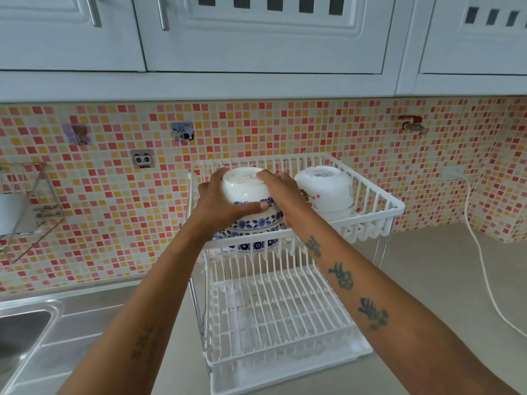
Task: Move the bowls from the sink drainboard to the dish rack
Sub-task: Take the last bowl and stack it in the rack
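Blue-patterned bowl [251, 201], upside down, over dish rack [370, 220] upper tier, left half | left hand [219, 203], right hand [282, 195]: grip closed on opposite sides | floral bowl [325, 192] just right | release judged next.

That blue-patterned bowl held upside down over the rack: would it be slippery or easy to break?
The bowl looks glazed and glossy, so it is probably rigid and slick, which may be why the left hand and right hand both clasp it. It seems ceramic, so likely breakable if knocked against the rack or the other bowl.
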`<state>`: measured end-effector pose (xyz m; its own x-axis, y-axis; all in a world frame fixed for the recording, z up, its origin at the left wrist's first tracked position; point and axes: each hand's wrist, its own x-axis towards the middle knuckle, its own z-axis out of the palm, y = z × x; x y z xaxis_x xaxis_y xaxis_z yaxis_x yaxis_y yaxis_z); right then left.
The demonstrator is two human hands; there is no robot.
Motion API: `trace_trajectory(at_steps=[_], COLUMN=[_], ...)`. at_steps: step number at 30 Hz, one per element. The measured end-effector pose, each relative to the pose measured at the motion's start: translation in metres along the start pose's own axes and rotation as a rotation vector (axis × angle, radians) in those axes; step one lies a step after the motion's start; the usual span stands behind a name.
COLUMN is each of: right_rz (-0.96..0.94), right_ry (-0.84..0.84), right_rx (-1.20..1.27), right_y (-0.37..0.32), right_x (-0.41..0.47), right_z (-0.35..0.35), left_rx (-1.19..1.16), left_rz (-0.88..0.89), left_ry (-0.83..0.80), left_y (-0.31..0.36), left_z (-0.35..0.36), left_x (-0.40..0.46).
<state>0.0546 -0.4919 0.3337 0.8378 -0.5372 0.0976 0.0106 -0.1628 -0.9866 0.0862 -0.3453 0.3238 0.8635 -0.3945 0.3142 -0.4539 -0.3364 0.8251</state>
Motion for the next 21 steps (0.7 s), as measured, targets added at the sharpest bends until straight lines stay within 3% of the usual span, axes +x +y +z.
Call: trace_trajectory(at_steps=[8, 21], right_rz=[0.061, 0.059], right_ry=[-0.028, -0.055], right_rx=[0.055, -0.092], right_y=[0.002, 0.004], right_x=[0.002, 0.013], right_z=[0.002, 0.000], left_rx=[-0.342, -0.387], left_rz=[-0.250, -0.289], left_ry=[-0.079, -0.024], left_y=[0.001, -0.001], left_z=[-0.002, -0.001], left_x=[0.013, 0.015])
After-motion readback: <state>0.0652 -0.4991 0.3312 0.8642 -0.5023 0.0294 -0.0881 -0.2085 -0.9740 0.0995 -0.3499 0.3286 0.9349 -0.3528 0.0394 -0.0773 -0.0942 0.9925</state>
